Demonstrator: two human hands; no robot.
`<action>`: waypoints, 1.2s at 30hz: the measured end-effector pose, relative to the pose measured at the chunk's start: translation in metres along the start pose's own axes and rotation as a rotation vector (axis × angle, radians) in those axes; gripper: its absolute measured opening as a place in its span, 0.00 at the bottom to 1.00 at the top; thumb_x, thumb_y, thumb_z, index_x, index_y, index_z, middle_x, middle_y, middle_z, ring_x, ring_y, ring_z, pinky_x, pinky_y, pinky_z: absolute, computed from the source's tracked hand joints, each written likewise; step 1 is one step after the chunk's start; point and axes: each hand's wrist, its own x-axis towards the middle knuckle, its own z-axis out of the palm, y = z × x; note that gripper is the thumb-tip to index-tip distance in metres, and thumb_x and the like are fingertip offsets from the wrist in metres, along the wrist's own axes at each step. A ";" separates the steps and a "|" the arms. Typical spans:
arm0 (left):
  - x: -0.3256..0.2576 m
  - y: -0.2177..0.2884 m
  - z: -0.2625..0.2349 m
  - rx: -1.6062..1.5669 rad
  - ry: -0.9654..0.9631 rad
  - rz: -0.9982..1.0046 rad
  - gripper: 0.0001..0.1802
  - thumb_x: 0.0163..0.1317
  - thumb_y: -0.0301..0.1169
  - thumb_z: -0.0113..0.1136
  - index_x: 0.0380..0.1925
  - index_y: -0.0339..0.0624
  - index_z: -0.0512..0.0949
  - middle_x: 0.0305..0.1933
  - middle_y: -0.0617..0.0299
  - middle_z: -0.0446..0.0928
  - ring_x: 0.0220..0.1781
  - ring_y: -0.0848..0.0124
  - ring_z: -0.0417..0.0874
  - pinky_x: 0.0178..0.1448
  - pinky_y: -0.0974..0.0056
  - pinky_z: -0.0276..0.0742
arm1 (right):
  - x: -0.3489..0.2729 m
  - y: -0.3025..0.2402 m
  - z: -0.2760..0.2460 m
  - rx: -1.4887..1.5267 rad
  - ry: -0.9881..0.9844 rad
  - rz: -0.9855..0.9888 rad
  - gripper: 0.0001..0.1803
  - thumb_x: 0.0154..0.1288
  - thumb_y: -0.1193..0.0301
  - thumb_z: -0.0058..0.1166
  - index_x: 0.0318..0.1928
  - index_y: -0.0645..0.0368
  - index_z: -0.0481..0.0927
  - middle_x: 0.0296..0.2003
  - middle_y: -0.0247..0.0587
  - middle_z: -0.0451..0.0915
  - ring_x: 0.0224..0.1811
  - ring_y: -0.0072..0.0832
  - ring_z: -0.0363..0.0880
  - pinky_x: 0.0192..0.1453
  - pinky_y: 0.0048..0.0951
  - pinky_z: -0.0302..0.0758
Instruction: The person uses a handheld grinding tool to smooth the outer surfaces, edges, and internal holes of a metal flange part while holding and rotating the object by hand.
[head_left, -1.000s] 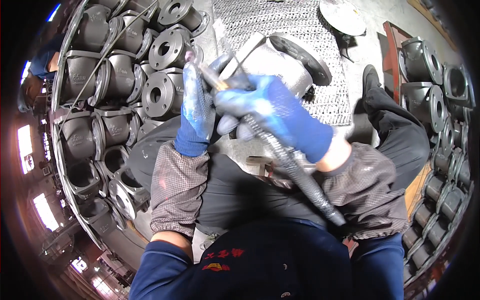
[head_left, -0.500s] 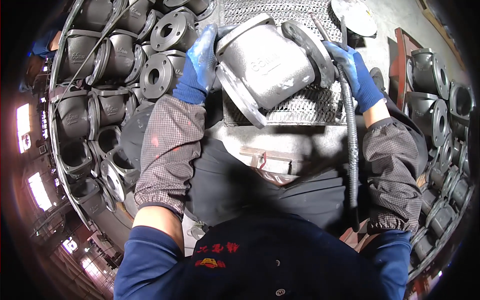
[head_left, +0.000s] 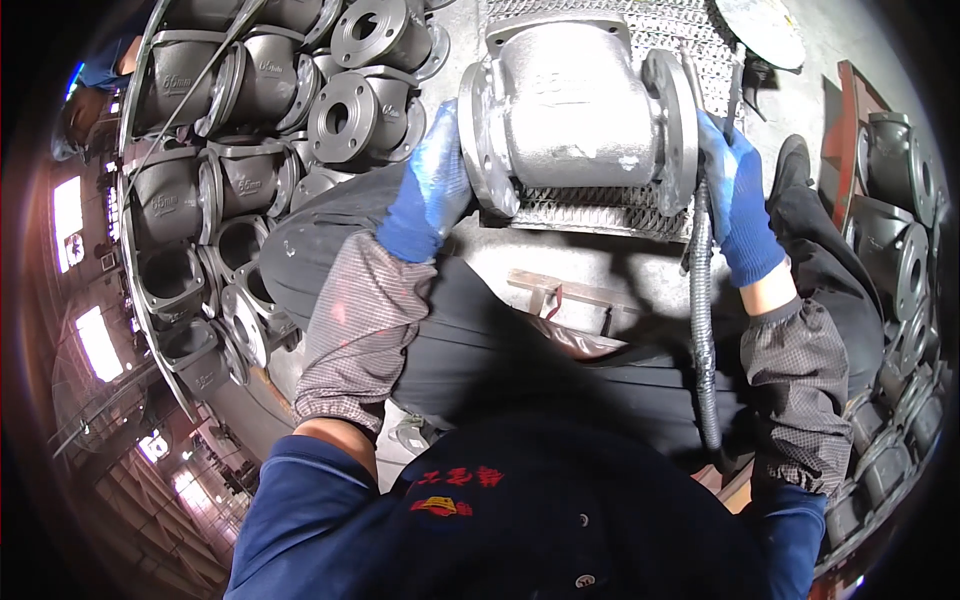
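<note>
A grey cast-metal valve body (head_left: 580, 115) with flanges at both ends sits on a perforated metal grate (head_left: 600, 210) before me, its flanges facing left and right. My left hand (head_left: 438, 180), in a blue-coated glove, grips the left flange, its fingertips partly hidden behind it. At the other end, my right hand (head_left: 733, 195), gloved alike, is beside the right flange. Its fingers close round a slim hand tool with a dark corrugated hose (head_left: 703, 330) that hangs down toward my lap. The tool's narrow end rises beside the flange.
Several similar valve bodies (head_left: 255, 185) are stacked on the left behind a metal rim. More castings (head_left: 890, 240) stand on the right beside a rust-red frame (head_left: 848, 130). A pale round disc (head_left: 762, 30) is at the far right. A wooden piece (head_left: 560, 285) lies between my legs.
The valve body has turned from a tilt to level, its flanges now left and right. My left hand has shifted toward me onto the left flange; the right hand keeps the hosed tool.
</note>
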 end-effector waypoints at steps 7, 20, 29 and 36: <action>0.005 0.011 0.026 -0.872 0.229 -0.419 0.24 0.72 0.42 0.36 0.62 0.40 0.60 0.59 0.55 0.69 0.60 0.63 0.72 0.62 0.58 0.72 | 0.000 0.012 -0.001 0.161 0.021 -0.047 0.22 0.67 0.61 0.51 0.50 0.70 0.76 0.36 0.37 0.80 0.37 0.18 0.75 0.43 0.20 0.71; 0.016 0.036 0.006 0.158 0.086 0.314 0.25 0.71 0.35 0.40 0.61 0.26 0.60 0.56 0.42 0.72 0.55 0.58 0.77 0.60 0.59 0.72 | 0.020 0.001 -0.028 -0.318 -0.271 -0.200 0.18 0.69 0.73 0.39 0.54 0.70 0.73 0.45 0.42 0.79 0.45 0.23 0.77 0.51 0.23 0.74; 0.034 0.059 0.022 -0.338 0.174 0.001 0.20 0.70 0.31 0.42 0.57 0.30 0.68 0.55 0.49 0.73 0.58 0.62 0.75 0.62 0.65 0.69 | 0.021 -0.036 -0.031 -0.172 0.111 -0.185 0.20 0.63 0.63 0.55 0.46 0.69 0.76 0.32 0.43 0.80 0.24 0.20 0.76 0.26 0.22 0.75; 0.035 0.044 0.024 -0.130 0.201 0.258 0.20 0.71 0.32 0.40 0.57 0.32 0.69 0.60 0.47 0.70 0.63 0.59 0.71 0.68 0.60 0.63 | -0.082 -0.096 -0.013 -0.147 -0.399 -0.125 0.23 0.63 0.68 0.53 0.57 0.66 0.72 0.26 0.38 0.83 0.16 0.14 0.70 0.21 0.17 0.69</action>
